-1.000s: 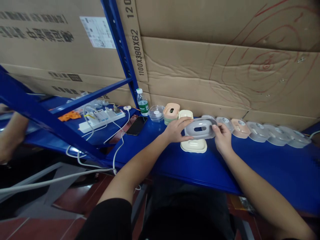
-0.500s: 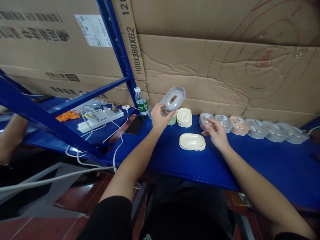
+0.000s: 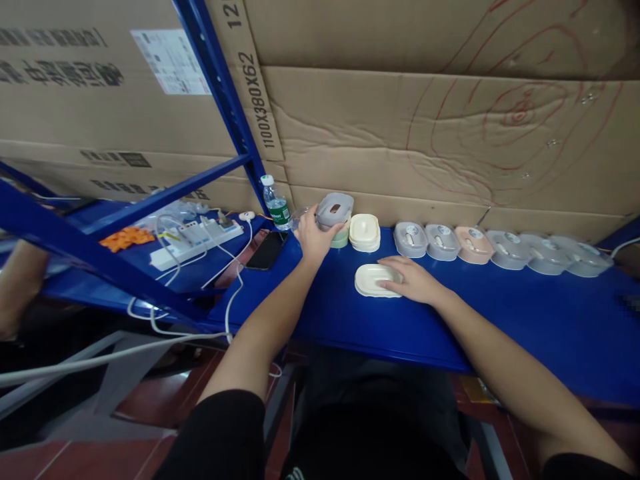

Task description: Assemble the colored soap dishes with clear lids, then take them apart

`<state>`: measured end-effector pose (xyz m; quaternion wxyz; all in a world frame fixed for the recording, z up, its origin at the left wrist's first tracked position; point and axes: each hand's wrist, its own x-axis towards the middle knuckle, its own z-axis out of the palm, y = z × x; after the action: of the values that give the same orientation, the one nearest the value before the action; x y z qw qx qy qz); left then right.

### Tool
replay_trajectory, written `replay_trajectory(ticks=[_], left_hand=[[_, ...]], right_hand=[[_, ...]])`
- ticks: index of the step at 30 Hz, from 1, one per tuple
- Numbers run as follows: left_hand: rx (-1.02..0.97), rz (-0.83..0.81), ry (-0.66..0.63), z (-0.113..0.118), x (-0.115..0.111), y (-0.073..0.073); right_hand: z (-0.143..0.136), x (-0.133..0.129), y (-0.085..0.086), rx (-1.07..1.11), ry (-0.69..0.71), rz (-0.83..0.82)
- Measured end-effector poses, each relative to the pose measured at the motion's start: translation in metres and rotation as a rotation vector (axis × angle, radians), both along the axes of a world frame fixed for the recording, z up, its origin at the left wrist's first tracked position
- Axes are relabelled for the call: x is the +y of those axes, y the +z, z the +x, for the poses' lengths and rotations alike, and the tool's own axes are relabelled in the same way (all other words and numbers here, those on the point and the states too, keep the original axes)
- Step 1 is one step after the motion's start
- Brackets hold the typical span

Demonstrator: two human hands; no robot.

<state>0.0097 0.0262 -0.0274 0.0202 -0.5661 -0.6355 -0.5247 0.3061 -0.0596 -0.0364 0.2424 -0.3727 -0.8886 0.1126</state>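
My left hand (image 3: 314, 237) grips a grey translucent container (image 3: 335, 208) with an oblong slot, low over a green piece (image 3: 340, 239) at the back of the blue table. My right hand (image 3: 409, 280) lies on the right end of a cream oval tray (image 3: 373, 280), thumb in its hollow and fingers along its far edge. Between the hands and farther back stands a stack of cream pieces (image 3: 365, 232). A row of lidded boxes, several grey (image 3: 442, 243) and one pink (image 3: 474, 245), stands along the back right.
A water bottle (image 3: 277, 205) and a black phone (image 3: 267, 251) are left of my left hand. Farther left lie a white power strip (image 3: 197, 244), cables and an orange item (image 3: 127, 238), behind a blue rack post. Another person's arm (image 3: 23, 280) shows at the far left.
My left hand has lowered the grey container toward the green piece. My right hand has moved left and down from beside the grey boxes onto the cream tray. The view has shifted slightly.
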Motion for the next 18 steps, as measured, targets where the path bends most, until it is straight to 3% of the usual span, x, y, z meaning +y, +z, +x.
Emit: replay_trajectory(ticks=[5, 18], left_hand=[[0.044, -0.037, 0.036, 0.001, 0.002, -0.003], [0.045, 0.071, -0.103, -0.003, 0.006, -0.011]], right_hand=[[0.002, 0.0, -0.001, -0.012, 0.022, -0.039], [0.006, -0.002, 0.001, -0.107, 0.007, -0.193]])
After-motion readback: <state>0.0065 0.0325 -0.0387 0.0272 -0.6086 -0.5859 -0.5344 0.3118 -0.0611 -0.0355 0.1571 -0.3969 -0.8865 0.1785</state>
